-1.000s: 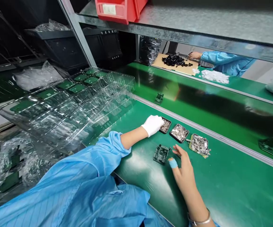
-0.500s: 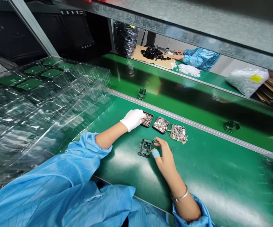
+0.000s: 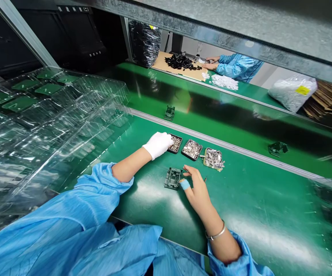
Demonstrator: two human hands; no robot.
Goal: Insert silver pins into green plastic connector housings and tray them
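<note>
The left hand (image 3: pixel 157 145) hides part of a dish (image 3: pixel 176 143) near the table's (image 3: pixel 258 195) far edge. The right hand (image 3: pixel 198 191) is by a green board (image 3: pixel 172 178). I can't tell either grip.

On the bench (image 3: pixel 258 214) over here, 3 dishes line up before the rail (image 3: pixel 240 155): the left dish (image 3: pixel 176 143), the middle dish (image 3: pixel 192 149) and the right dish (image 3: pixel 213 157). The left hand (image 3: pixel 157 145) reaches the first from its left. Before that dish lies a board (image 3: pixel 172 178), the right hand (image 3: pixel 197 188) just to its right.

Behind the rail, the belt (image 3: pixel 217 122) carries a near-left board (image 3: pixel 169 112) and a far-right board (image 3: pixel 278 148). Plastic trays (image 3: pixel 68 126) sit left, holding boards (image 3: pixel 47 89).

Beyond the belt, a co-worker's hands (image 3: pixel 210 66) are right of a heap (image 3: pixel 180 61) on cardboard (image 3: pixel 162 59); a bag (image 3: pixel 294 92) is farther right.
</note>
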